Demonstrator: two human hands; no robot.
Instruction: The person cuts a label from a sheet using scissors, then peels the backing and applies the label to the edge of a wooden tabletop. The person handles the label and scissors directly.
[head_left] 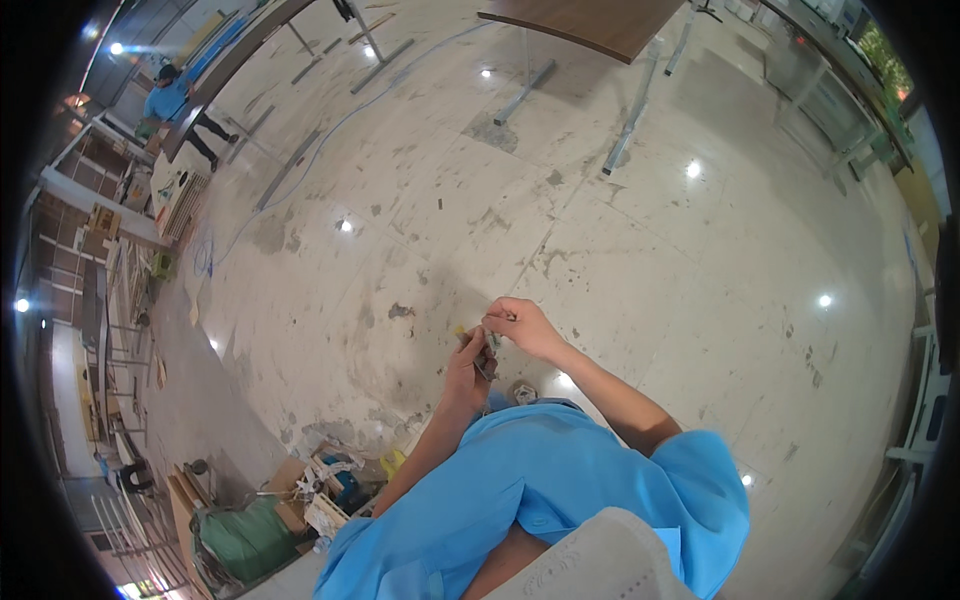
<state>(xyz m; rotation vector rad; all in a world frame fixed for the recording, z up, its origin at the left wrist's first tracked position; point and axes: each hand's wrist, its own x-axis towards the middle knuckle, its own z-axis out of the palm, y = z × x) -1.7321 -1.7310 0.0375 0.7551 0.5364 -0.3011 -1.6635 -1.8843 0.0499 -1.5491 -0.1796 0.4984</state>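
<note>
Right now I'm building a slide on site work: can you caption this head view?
Left hand and right hand meet over a small slim tool, above a stained tile floor.

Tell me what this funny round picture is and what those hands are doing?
A camera worn on a person's head takes it, looking down, and its wide lens bends everything round. The blue short-sleeved shirt belongs to that person. Their left hand and right hand meet in front, pinching some small thing with a yellow bit; it is too tiny to tell what. Below lies a stained, shiny pale tiled floor. A brown wooden table on metal legs stands farther off, and another person in blue works far away.
</note>
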